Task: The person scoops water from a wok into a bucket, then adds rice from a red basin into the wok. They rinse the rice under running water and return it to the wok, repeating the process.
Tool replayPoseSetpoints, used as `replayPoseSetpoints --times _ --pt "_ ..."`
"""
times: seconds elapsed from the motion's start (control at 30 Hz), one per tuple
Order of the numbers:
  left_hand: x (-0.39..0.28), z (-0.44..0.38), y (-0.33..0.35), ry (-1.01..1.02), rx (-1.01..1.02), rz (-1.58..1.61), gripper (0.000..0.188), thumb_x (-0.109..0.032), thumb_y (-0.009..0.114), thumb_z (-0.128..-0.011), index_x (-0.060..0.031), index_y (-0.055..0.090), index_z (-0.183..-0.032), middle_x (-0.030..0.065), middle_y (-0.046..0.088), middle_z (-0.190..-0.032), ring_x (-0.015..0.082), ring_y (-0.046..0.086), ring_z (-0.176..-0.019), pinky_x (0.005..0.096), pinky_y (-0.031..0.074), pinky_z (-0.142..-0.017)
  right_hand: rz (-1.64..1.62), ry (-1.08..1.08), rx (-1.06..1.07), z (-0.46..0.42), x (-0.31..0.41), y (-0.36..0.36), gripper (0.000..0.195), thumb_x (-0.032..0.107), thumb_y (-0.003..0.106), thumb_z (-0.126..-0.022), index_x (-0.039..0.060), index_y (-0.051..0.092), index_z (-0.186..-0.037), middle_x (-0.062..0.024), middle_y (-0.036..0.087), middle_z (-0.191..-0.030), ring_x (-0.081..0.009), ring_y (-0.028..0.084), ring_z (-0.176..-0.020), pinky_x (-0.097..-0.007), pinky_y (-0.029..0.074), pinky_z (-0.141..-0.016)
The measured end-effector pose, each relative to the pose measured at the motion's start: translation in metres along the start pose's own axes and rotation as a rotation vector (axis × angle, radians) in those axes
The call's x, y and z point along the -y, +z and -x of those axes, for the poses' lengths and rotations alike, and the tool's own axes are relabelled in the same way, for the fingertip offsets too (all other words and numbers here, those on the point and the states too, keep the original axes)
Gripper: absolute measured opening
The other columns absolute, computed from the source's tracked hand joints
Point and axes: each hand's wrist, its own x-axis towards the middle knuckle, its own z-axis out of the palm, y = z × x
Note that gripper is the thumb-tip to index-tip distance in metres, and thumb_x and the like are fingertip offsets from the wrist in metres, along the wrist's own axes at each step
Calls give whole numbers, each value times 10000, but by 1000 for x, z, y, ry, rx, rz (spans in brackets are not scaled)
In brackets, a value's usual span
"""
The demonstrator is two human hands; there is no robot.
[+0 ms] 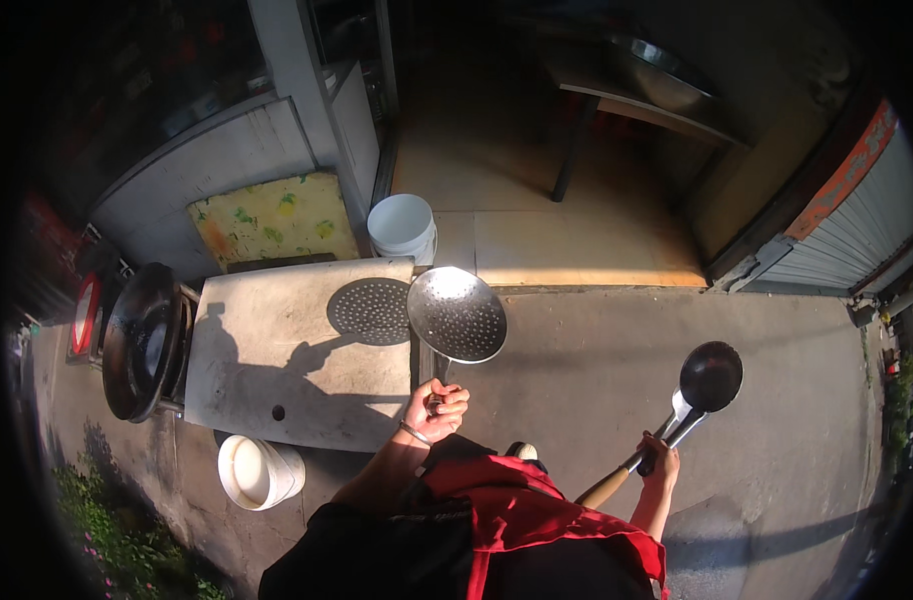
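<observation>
My left hand (436, 411) grips the handle of a round perforated metal strainer (456, 315). The strainer is raised beside the right edge of a pale board-topped table (254, 405), which bears its dotted shadow. Out to the right, my right hand (659, 461) is closed around the handles of a dark-bowled ladle (711, 376) and a second metal utensil (680, 405) behind it. A wooden handle (605, 487) extends from that fist towards my red apron (524, 502). The second utensil's head is mostly hidden by the ladle.
A dark wok (138, 341) leans at the table's left end. White buckets stand in front (258, 472) and behind (402, 225). A stained yellow board (276, 217) leans on the wall. Through the doorway, a metal basin (663, 79) sits on a table (636, 94). Plants (126, 525) grow lower left.
</observation>
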Motion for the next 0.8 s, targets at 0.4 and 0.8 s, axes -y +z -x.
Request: replayPoseSetpoints --times 0.4,0.8 --pt "-233 -149 27 431 82 210 173 -74 455 -707 -23 373 -564 46 397 -549 99 367 -371 187 291 -285 205 337 297 -207 50 213 204 -32 603 -688 -107 555 -872 -150 589 -692 -186 553 -556 -260 465 -522" --pt "-483 -275 -96 790 -157 730 167 -51 473 -747 56 438 -870 69 430 -647 128 429 -491 237 445 -516 483 479 435 -374 67 428 278 72 571 -757 -119 524 -954 -89 550 -695 -158 538 -589 -234 462 -555"
